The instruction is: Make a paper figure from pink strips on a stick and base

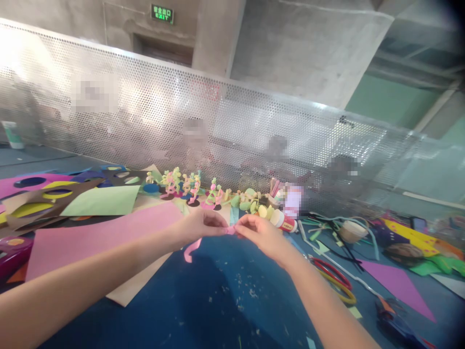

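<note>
My left hand (203, 225) and my right hand (259, 233) meet over the dark blue table (218, 295). Between their fingertips they pinch a small pink paper piece (231, 230), one end in each hand. A curled pink paper strip (192, 250) shows just below my left hand; whether it joins the held piece I cannot tell. Behind my hands stands a row of small paper figures (192, 186) in pink, yellow and green, several on dark round bases. A large pink paper sheet (105, 237) lies under and beyond my left forearm.
A red-and-white bottle (285, 222) lies right of my hands. Farther right are red and yellow loop handles (336, 278), a purple sheet (399, 286) and a dark blue tool (395, 322). Cut sheets, one light green (101, 199), pile up left. A perforated metal screen (145, 106) borders the back.
</note>
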### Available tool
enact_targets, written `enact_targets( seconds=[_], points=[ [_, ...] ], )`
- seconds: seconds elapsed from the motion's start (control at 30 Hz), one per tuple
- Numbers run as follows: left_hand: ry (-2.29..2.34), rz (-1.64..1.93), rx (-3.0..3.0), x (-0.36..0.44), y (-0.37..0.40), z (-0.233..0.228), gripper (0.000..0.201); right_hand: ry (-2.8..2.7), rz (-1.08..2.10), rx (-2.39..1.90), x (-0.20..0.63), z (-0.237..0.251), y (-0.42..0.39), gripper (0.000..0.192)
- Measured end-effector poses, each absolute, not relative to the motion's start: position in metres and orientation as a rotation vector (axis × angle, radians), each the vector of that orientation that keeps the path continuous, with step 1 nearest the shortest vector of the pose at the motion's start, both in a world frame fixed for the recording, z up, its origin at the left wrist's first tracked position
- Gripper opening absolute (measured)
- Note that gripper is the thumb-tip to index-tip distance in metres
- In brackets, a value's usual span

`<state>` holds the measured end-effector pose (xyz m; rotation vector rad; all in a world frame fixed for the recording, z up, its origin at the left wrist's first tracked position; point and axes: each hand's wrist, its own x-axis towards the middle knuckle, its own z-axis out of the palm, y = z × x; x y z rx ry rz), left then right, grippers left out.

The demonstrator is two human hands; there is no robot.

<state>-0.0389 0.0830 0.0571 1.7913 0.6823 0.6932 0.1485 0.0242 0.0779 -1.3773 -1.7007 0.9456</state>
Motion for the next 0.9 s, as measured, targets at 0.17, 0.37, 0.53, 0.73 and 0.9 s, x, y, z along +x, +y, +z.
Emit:
enact_targets(
  seconds=[0.17, 0.37, 0.53, 0.73, 0.9],
  points=[
    [0.75, 0.766, 1.999, -0.038, 0.084, 0.058, 0.025, -1.609, 1.068, -1.297, 0.145, 0.074, 0.027, 0.02],
    [0.782, 0.759, 2.034, -0.038, 0.082, 0.061, 0.032, -1.646, 0.994, -1.238, 0.143, 0.069, 0.03, 0.017],
    [0.844, 0.713, 2.071, -0.039, 0.082, 0.059, 0.036, -1.686, 0.985, -1.249, 0.139, 0.072, 0.027, 0.015],
    [0.878, 0.634, 2.017, -0.039, 0.081, 0.062, 0.036, -1.753, 0.892, -1.294, 0.134, 0.072, 0.023, 0.013],
    [0.896, 0.5, 1.905, -0.041, 0.081, 0.066, 0.044, -1.791, 0.746, -1.268, 0.131, 0.067, 0.024, 0.012]
  ],
)
